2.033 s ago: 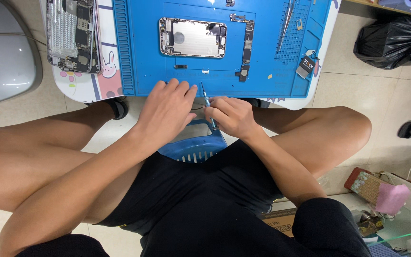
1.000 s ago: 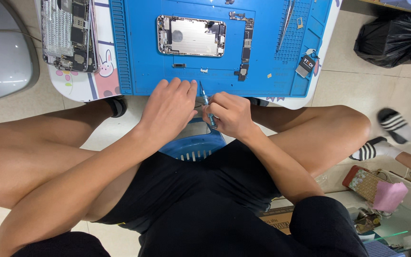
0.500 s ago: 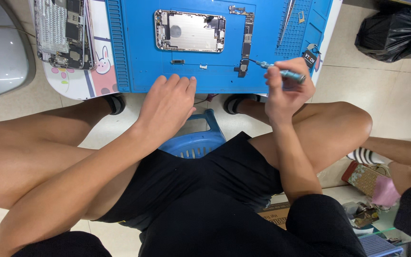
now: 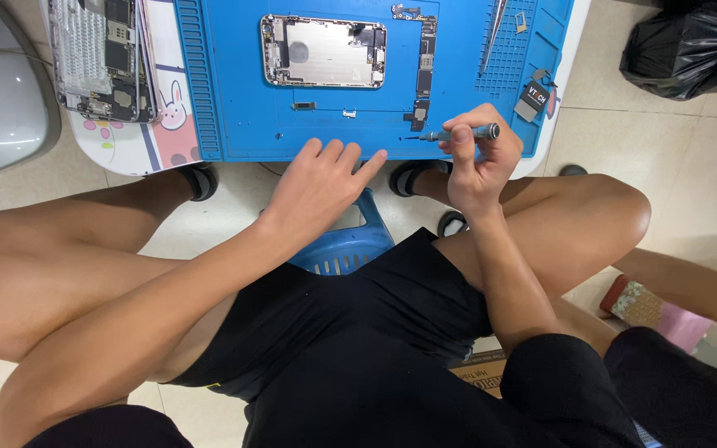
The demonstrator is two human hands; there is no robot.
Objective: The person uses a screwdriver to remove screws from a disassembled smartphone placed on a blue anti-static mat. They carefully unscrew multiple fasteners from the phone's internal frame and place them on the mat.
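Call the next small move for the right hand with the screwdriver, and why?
Probably ease the screwdriver tip left and down onto the dark narrow board at its lower end. The right hand grips the tool level, tip hovering just beside that end, not touching it. The left hand lies open at the blue mat edge and could move in to steady the work.

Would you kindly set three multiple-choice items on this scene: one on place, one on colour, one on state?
1. Where does the opened phone lie?
A. on the mat
B. on the stool
C. on the floor

2. What colour is the mat?
A. green
B. blue
C. grey

3. What does the right hand hold?
A. nothing
B. tweezers
C. a screwdriver

Answers:
1 A, the phone rests on the mat.
2 B, the mat is plainly blue.
3 C, the fingers grip a screwdriver; the left hand is empty at the mat's edge.
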